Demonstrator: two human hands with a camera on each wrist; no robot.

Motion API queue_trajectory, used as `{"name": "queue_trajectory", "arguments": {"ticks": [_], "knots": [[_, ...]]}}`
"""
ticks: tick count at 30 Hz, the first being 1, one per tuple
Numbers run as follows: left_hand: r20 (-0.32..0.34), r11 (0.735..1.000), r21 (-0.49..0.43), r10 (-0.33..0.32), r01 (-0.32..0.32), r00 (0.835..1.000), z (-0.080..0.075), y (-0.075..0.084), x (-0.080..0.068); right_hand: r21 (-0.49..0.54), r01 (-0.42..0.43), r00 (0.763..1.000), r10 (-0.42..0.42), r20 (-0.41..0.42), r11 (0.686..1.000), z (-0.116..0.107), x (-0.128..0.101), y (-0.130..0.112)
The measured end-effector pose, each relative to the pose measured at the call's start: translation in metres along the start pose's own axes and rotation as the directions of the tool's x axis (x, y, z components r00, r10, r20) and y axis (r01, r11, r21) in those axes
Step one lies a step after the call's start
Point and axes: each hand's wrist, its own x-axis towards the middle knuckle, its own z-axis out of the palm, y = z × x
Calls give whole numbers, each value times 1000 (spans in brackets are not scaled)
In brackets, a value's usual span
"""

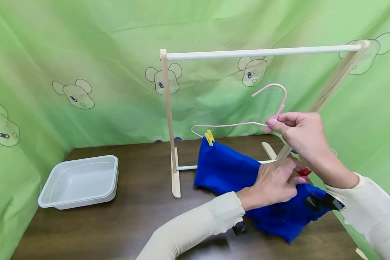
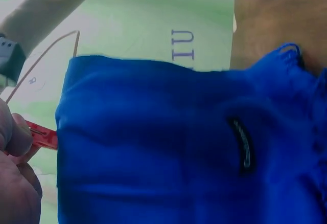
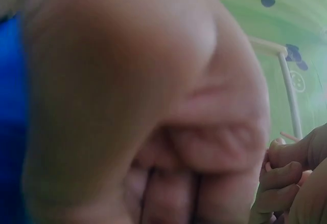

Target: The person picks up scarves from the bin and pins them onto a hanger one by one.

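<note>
White plastic tray (image 1: 79,182) sits at the left of the dark wooden bench (image 1: 143,202), at about 9 o'clock from the hands, well apart from them. Wooden rack (image 1: 169,119) stands mid-bench, its white top bar (image 1: 263,53) running to the right at 12 o'clock above the work. Green cloth backdrop (image 1: 84,54) with mouse drawings behind everything.

Pink wire hanger (image 1: 234,125) is held up in the air below the bar, not hooked on it. Yellow clothespin (image 1: 209,137) clips the blue cloth (image 1: 224,168) to the hanger's left end; the cloth droops from there toward 5 o'clock and the rest lies bunched on the bench at lower right.

Left hand (image 1: 273,184), cream sleeve, is at the cloth's upper right edge, fingers curled and pinching a red clothespin (image 1: 303,172); the left wrist view shows the red pin (image 2: 43,134) between the fingers, its tip touching the blue cloth's edge (image 2: 179,147), hanger wire just beside it.

Right hand (image 1: 299,128), at 1 o'clock from the left hand, pinches the hanger by its neck below the hook, fingers closed on the wire. Right wrist view is mostly a blurred palm (image 3: 143,101), little else to tell there.
</note>
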Motion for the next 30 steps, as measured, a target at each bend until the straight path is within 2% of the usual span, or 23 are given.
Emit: {"name": "queue_trajectory", "arguments": {"ticks": [2, 4, 10, 17, 20, 25, 27, 30], "knots": [[46, 1000, -5, -28, 28, 999, 3, 4, 2, 25, -5, 1000, 5, -2, 1000, -1, -1, 0], [63, 999, -3, -35, 36, 997, 7, 6, 3, 30, -11, 1000, 11, -1, 999, -1, -3, 1], [52, 998, -51, -37, 40, 998, 13, 11, 1, 0, -13, 1000, 13, 11, 1000, 0, -7, 3], [76, 984, -144, -93, 104, 993, 17, 10, -2, -7, 11, 1000, -11, 19, 1000, 3, -10, 3], [65, 977, -180, -108, 118, 992, 20, 8, -4, -15, 35, 999, -35, 18, 999, 5, -13, 1], [12, 980, -169, -104, 105, 994, 22, 5, -4, -38, 80, 997, -79, 20, 996, 8, -15, -3], [24, 981, -157, -113, 115, 993, 21, 4, -4, -31, 79, 997, -78, 22, 996, 9, -15, -3], [82, 980, -135, -135, 145, 987, 20, 4, -5, -21, 71, 997, -70, 23, 997, 9, -15, 0]]}}
